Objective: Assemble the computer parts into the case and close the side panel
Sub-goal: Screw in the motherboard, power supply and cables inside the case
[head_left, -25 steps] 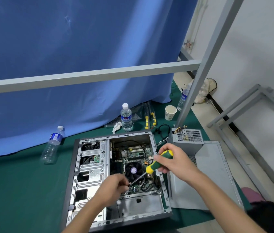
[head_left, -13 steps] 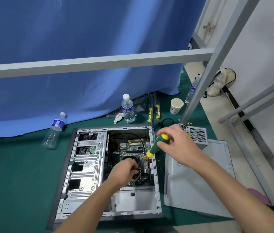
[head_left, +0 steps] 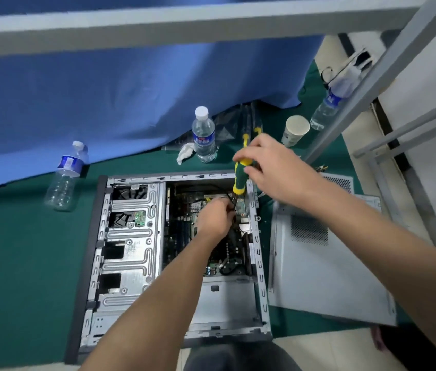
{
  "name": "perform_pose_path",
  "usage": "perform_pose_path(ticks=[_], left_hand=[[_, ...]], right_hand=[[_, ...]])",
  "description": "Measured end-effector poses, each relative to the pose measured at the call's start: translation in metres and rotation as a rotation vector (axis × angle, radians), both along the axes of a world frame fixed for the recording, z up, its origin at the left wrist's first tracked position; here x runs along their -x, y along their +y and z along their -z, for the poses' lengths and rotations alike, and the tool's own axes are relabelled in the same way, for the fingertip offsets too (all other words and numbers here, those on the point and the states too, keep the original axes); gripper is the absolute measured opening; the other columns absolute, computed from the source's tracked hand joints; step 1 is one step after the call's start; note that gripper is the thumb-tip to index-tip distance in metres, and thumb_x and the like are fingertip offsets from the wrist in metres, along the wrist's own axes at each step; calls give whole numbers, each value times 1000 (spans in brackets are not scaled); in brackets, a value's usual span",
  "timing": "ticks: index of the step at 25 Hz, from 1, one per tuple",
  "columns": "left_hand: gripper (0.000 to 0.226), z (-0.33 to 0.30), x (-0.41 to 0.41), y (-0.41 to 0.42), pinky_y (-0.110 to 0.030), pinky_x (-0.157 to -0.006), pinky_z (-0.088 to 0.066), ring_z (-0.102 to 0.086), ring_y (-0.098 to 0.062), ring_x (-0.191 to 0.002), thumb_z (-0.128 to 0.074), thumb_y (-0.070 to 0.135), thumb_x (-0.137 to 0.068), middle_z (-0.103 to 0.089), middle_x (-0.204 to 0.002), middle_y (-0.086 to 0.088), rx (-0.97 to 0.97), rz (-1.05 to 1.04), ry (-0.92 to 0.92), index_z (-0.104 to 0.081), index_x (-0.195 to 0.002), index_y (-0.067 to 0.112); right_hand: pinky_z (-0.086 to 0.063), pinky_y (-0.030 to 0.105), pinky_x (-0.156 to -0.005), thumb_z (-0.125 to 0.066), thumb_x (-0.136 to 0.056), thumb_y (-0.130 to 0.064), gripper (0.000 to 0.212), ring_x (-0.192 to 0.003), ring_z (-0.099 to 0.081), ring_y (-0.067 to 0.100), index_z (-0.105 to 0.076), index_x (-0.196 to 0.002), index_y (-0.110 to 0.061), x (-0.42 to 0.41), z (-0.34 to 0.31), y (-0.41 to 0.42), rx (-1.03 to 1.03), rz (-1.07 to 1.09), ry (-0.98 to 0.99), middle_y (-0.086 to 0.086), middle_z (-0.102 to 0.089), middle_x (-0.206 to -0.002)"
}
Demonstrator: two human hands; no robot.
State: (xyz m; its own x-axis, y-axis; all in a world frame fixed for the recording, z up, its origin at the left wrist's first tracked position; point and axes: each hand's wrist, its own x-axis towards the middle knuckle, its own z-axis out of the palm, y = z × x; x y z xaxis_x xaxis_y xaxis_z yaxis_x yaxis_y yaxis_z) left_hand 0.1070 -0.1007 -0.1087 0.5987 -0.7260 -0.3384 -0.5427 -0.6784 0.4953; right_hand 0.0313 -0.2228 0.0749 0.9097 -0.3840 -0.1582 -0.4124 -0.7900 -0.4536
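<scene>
Open case lying flat on the green mat, near the middle, board face up inside. Side panel off, lying just right of the case; grey power supply half hidden behind the right forearm, at the panel's far edge.

Right hand curled round the top of the screwdriver, held near upright over the far right corner of the case, shaft pointing down toward the board. Left hand down inside the case, fingers bunched at the shaft's lower end — pinching something small there, probably a screw or the tip itself; too hidden to say which.

Likely step: driving a screw at the far right of the board, with the supply and panel not yet fitted.

Handling, as a judgement: board stiff but fragile, best touched by its edges and never levered with the tip. Screw tiny and slippery, easily dropped among the components. Supply dense and heavy, best taken by its metal sides, away from the cables. Panel light, thin, a little springy, with sharp rims — better held by both long edges with 2 hands.

Elsewhere: 3 bottles at the far side, a paper cup, a blue curtain behind.
</scene>
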Motion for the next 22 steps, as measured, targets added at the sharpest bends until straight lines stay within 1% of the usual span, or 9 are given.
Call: perform_pose_path(ticks=[3,6,9,12,15,19,22], left_hand=[[10,21,-4,-12,-29,-64,-37,-56,-17,-81,-64,28,-94,-53,-91,8,-40,15,35,-60,-88,22],[10,33,0,-21,-30,-64,-35,-58,-21,-82,-66,27,-92,-60,-96,2,-81,57,42,-62,-92,18],[12,37,1,-34,-32,-64,-38,-65,-29,-92,-67,25,-91,-67,-98,-8,-117,47,61,-62,-94,15],[16,42,2,-42,-32,-65,-39,-66,-33,-93,-66,26,-90,-69,-99,-12,-166,25,77,-63,-96,12],[10,49,1,-44,-32,-64,-39,-65,-31,-88,-64,21,-90,-70,-98,-12,-205,16,92,-56,-87,16],[4,55,-1,-48,-34,-67,-40,-62,-30,-84,-65,13,-91,-70,-100,-12,-231,26,103,-61,-91,12],[9,57,-2,-49,-33,-66,-38,-54,-27,-75,-65,11,-90,-69,-98,-11,-220,8,106,-57,-88,15]], right_hand=[[-47,41,-91,-54,-98,-16,33,-103,-58,26,-59,-129,-27,-8,17,-1,35,-23,53,0,-48,-120],[-48,41,-88,-54,-98,-16,34,-99,-59,27,-58,-130,-27,-7,26,0,63,-51,115,1,-47,-120],[-50,42,-83,-52,-99,-15,36,-93,-60,28,-56,-133,-26,-10,34,-1,93,-75,181,2,-46,-120],[-51,44,-79,-54,-97,-9,40,-89,-59,28,-54,-133,-26,-13,42,-1,105,-90,237,2,-45,-118],[-52,45,-79,-55,-95,-3,45,-88,-59,28,-53,-133,-25,-15,50,2,106,-101,294,2,-44,-118],[-51,42,-81,-55,-94,-2,47,-91,-59,27,-52,-135,-26,-20,56,-5,101,-101,342,0,-44,-121],[-50,39,-82,-54,-95,-3,47,-93,-60,26,-52,-136,-26,-23,59,-6,92,-112,357,1,-44,-123]])
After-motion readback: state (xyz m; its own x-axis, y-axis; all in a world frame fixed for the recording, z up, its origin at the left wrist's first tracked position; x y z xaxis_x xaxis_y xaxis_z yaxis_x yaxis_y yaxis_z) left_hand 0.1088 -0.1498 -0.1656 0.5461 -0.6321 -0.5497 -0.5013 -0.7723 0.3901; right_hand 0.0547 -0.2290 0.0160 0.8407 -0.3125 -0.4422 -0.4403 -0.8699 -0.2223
